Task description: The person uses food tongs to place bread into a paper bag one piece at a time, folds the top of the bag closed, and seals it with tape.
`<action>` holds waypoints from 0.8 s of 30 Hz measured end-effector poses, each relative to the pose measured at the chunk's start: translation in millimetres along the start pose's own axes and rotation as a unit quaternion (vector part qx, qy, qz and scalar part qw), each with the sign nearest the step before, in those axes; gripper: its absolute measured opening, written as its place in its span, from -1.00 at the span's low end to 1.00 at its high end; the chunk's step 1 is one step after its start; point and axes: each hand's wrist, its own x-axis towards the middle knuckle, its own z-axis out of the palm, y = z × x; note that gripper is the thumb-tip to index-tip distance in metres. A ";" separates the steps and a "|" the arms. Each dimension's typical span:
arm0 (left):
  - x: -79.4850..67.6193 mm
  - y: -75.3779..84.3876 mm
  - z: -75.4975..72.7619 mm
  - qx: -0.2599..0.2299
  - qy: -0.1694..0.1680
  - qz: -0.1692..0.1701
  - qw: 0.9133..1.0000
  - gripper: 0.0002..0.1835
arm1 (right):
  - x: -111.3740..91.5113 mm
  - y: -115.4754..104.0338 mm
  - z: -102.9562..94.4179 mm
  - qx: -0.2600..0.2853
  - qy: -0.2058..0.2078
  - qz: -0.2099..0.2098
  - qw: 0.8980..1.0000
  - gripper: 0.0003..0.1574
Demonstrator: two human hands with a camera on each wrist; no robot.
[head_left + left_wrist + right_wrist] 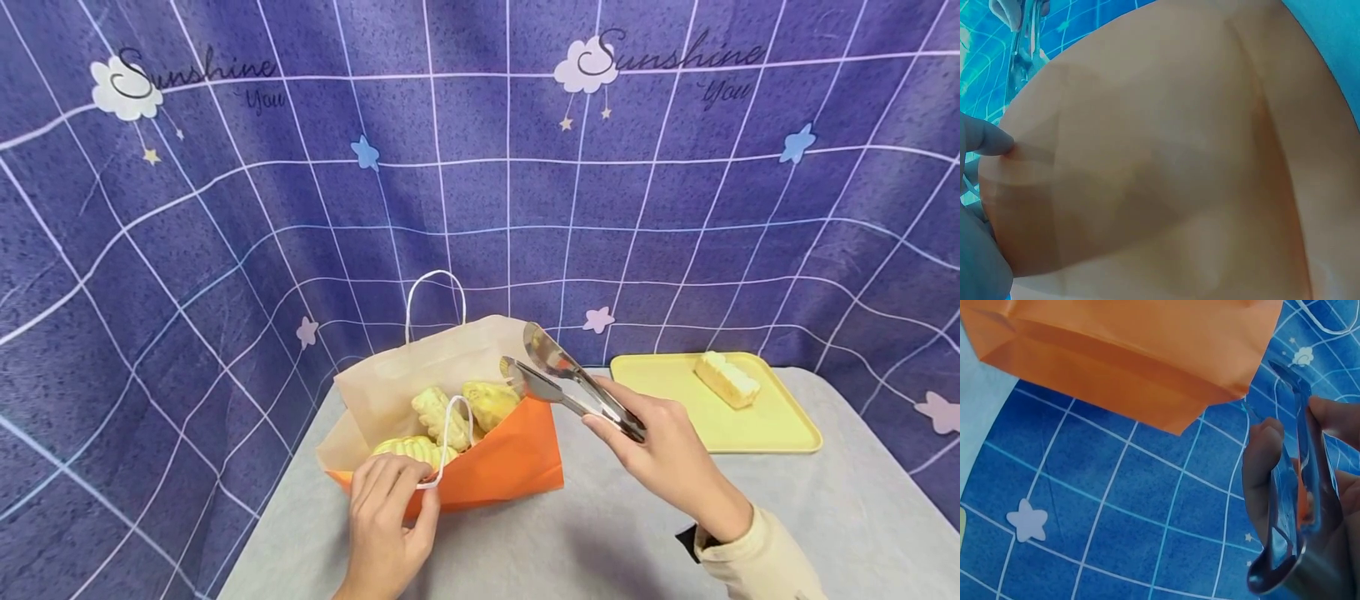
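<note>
My right hand (660, 442) grips metal tongs (573, 379), whose parted tips hang over the right end of an orange paper bag (510, 467) with nothing between them. The right wrist view shows thumb and fingers on the two arms of the tongs (1310, 450). My left hand (393, 512) pinches the bag's near rim at its left part, beside a white handle (450, 417). Inside the open bag lie several yellowish bread pieces: a ridged one (415, 451) near the left fingers, a twisted one (435, 417), and a rounder one (489, 403).
A yellow tray (652, 417) stands at the back right of the grey table (592, 517), with one oblong bread piece (727, 380) on it. Behind the table hangs a blue gridded curtain (510, 192). The bag's second white handle (437, 273) stands up at its far rim.
</note>
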 end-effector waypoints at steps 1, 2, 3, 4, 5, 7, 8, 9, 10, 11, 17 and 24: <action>-0.1 0.1 0.1 0.000 0.000 0.000 1.000 -0.83 | -1.1 0.9 -0.8 -0.003 0.001 0.006 1.000 -0.40; -0.1 0.1 0.2 0.000 0.001 0.000 1.000 -0.83 | -2.5 1.8 -1.7 -0.007 0.002 0.012 1.000 -0.39; -0.1 0.1 0.3 -0.001 0.001 0.001 1.000 -0.83 | -3.7 2.8 -2.5 -0.011 0.004 0.019 1.000 -0.39; -0.1 0.1 0.5 -0.001 0.002 0.002 1.000 -0.83 | -4.9 4.0 -3.1 -0.015 0.006 0.025 1.000 -0.39; 0.1 0.0 0.7 -0.002 0.004 0.003 1.000 -0.83 | -6.0 5.1 -3.7 -0.019 0.008 0.030 0.999 -0.39; 0.3 -0.2 0.7 -0.002 0.005 0.003 1.000 -0.85 | -7.7 7.0 -4.4 -0.024 0.012 0.037 0.999 -0.40; 0.5 -0.3 0.8 -0.002 0.005 0.003 1.000 -0.86 | -8.4 8.0 -4.7 -0.026 0.013 0.040 0.999 -0.40; 0.6 -0.4 0.8 -0.002 0.006 0.002 1.000 -0.86 | -8.9 8.8 -4.8 -0.027 0.014 0.041 0.999 -0.40; 0.7 -0.5 0.8 -0.001 0.006 0.001 1.000 -0.87 | -9.4 9.5 -5.0 -0.028 0.014 0.041 0.999 -0.40; 0.9 -0.5 0.9 -0.001 0.006 0.001 1.000 -0.88 | -9.9 9.9 -5.2 -0.028 0.013 0.042 0.999 -0.40; 0.1 -0.2 1.3 0.000 0.011 0.004 1.000 -0.88 | -15.3 15.6 -8.6 -0.036 0.020 0.049 0.998 -0.43; -1.4 -0.4 1.7 0.002 0.012 0.005 1.000 -0.89 | -29.0 42.1 -18.7 -0.068 0.037 0.055 0.995 -0.43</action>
